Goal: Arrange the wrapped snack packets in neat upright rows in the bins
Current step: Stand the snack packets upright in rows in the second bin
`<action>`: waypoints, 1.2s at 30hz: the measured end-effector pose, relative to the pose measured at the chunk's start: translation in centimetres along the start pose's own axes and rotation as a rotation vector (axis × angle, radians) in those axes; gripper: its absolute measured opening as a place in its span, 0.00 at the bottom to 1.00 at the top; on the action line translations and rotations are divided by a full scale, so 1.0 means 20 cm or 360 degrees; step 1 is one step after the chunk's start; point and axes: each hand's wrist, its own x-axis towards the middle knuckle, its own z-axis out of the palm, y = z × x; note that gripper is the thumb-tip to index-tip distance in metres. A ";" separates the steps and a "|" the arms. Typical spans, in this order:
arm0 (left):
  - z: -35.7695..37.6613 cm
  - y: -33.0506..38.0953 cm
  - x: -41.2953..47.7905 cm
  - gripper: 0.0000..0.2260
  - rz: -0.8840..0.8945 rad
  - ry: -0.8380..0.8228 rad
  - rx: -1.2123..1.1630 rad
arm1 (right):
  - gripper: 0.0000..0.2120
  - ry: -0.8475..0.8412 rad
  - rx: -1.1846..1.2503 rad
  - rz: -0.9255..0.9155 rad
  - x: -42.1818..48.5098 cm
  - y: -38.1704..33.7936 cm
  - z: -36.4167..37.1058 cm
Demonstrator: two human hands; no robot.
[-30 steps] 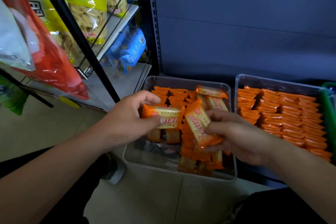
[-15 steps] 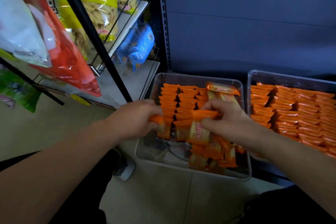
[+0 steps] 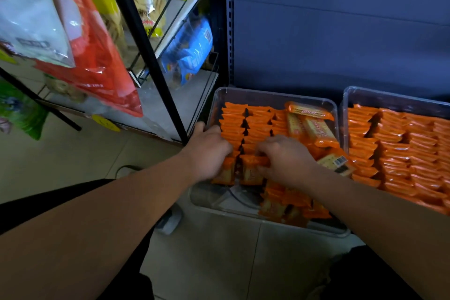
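A clear plastic bin (image 3: 272, 96) holds orange wrapped snack packets (image 3: 246, 122) standing in upright rows on its left, with loose packets (image 3: 314, 129) lying flat at its right and a pile (image 3: 289, 204) at the front. My left hand (image 3: 207, 153) grips the front packet (image 3: 225, 173) of the left row. Beside it, my right hand (image 3: 285, 158) grips the front packet (image 3: 250, 170) of the neighbouring row. Both packets stand upright against their rows. A second clear bin (image 3: 389, 96) on the right is full of upright orange packets (image 3: 401, 143).
A black wire rack (image 3: 143, 39) with hanging snack bags stands close on the left: a red bag (image 3: 97, 61), a blue bag (image 3: 187, 51) and yellow bags. A dark blue shelf back panel (image 3: 341, 27) rises behind the bins. Tiled floor (image 3: 73, 148) lies in front.
Both hands have carried their packets down from above the bin into the rows and now hold them upright at the row fronts. The camera has shifted closer and to the left.
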 end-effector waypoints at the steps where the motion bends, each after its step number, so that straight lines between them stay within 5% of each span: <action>1: 0.01 0.01 0.00 0.09 -0.0017 0.0017 -0.0007 | 0.17 -0.0011 -0.0048 -0.0008 0.01 -0.01 0.00; 13: 0.07 0.01 -0.04 0.11 -0.0034 0.0203 -0.0063 | 0.29 -0.0138 -0.0364 -0.0004 0.06 -0.09 0.03; 22: 0.08 0.04 -0.05 0.07 -0.0051 0.0190 0.0035 | 0.23 0.0060 -0.0429 -0.0049 0.04 -0.10 0.09; 30: 0.00 0.09 -0.07 0.18 -0.0156 0.0119 0.0070 | 0.31 0.0046 -0.0455 0.0037 0.00 -0.12 -0.02; 36: -0.07 0.18 -0.07 0.15 -0.0153 0.0348 -0.0074 | 0.09 -0.0052 0.0144 0.0243 -0.23 0.15 -0.38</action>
